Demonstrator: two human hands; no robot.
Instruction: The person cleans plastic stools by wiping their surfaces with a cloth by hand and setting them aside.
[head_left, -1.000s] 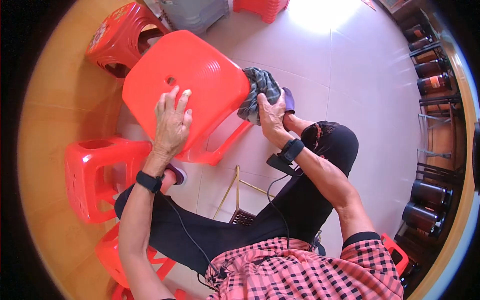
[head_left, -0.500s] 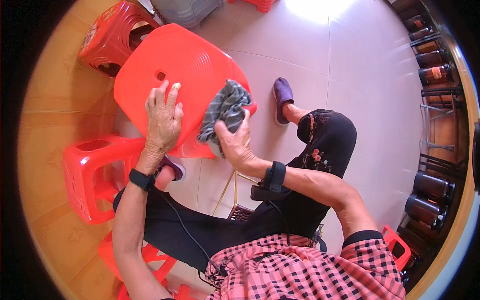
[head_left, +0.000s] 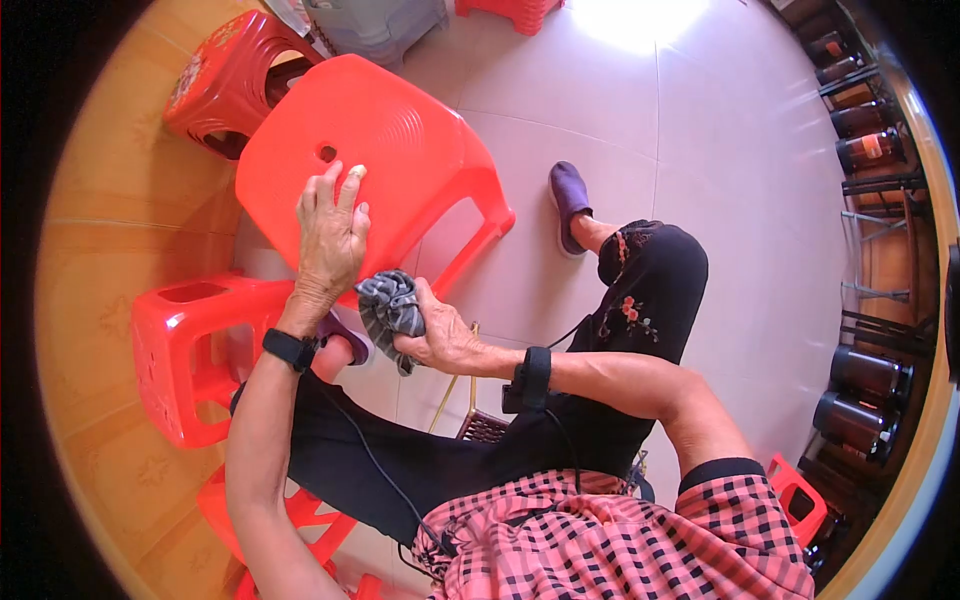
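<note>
A red plastic stool (head_left: 400, 130) stands tilted in front of me, with a small hole in its seat and its near legs showing. My left hand (head_left: 332, 235) lies on the seat just below the hole, fingers spread, one fingertip wrapped in something pale. Close to the stool's near edge, my right hand (head_left: 442, 335) grips a crumpled grey striped cloth (head_left: 391, 308). Black bands with cables are on both wrists.
Another red stool (head_left: 235, 80) stands behind at the left, and a red stool (head_left: 180, 365) is beside my left arm. Grey stacked plastic (head_left: 375, 25) is at the top. Dark jars (head_left: 855, 425) line the right. My purple shoe (head_left: 570, 205) rests on the floor.
My right hand has carried the cloth from the stool's right side across to its near edge, towards me. My left hand stays on the seat; the stool has shifted slightly left.
</note>
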